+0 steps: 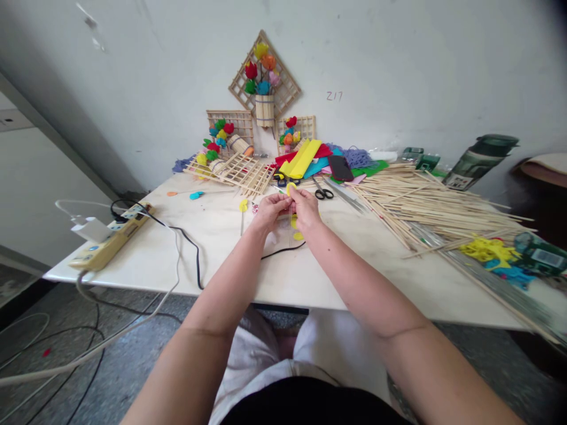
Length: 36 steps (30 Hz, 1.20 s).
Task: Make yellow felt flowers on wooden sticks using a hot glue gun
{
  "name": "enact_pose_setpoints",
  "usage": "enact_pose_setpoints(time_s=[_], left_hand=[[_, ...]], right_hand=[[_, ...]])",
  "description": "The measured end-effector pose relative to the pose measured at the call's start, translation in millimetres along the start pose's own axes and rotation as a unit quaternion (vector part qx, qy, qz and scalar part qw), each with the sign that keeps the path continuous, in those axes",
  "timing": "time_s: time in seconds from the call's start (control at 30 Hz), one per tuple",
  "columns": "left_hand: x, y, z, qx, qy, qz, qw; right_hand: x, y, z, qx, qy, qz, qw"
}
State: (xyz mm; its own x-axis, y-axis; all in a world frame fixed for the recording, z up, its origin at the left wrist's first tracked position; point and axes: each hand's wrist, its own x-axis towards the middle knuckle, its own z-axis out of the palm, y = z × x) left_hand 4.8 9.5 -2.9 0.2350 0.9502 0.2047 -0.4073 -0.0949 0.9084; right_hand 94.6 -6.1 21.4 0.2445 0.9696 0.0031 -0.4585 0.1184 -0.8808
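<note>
My left hand (271, 212) and my right hand (306, 208) meet above the table, fingertips pinched together. Between them they hold a yellow paper flower (291, 188), its top showing above the fingers. A thin stem (290, 231) hangs down below my hands; the exact grip is hidden by the fingers. Flat yellow pieces (297, 235) lie on the table just under my right hand. Left of my left hand lies another yellow flower on a thin stem (243, 205). Black-handled scissors (324, 193) rest beyond my right hand.
Wooden lattices (241, 171) with colourful flowers stand and lie at the back. Strips of yellow paper (301, 159), a dark phone (341, 168) and a spread of thin sticks (425, 200) lie behind and right. A power strip (110, 239) with cables sits at the left edge.
</note>
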Motion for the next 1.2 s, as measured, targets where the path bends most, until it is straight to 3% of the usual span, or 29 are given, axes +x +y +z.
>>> enact_pose_setpoints(time_s=[0.3,0.47,0.67,0.9,1.2], left_hand=[[2.8,5.3,-11.1,-0.023,0.089,0.052,0.994],[5.0,8.1,-14.8,-0.02,0.14,0.071,0.987],[6.0,7.7,-13.9,-0.043,0.144,0.082,0.985],[3.6,10.3,-12.3,-0.035,0.128,0.061,0.989],[7.4,5.4,-21.0,-0.031,0.173,0.085,0.981]], right_hand=[[3.4,-0.6,-6.9,-0.122,-0.004,0.001,0.992],[0.0,-3.4,-9.9,-0.14,-0.097,0.066,0.983],[-3.5,-4.0,-10.7,-0.163,-0.192,0.052,0.966],[1.3,0.6,-12.5,-0.216,-0.17,0.003,0.961],[-5.0,-3.6,-10.5,-0.272,-0.189,0.008,0.944]])
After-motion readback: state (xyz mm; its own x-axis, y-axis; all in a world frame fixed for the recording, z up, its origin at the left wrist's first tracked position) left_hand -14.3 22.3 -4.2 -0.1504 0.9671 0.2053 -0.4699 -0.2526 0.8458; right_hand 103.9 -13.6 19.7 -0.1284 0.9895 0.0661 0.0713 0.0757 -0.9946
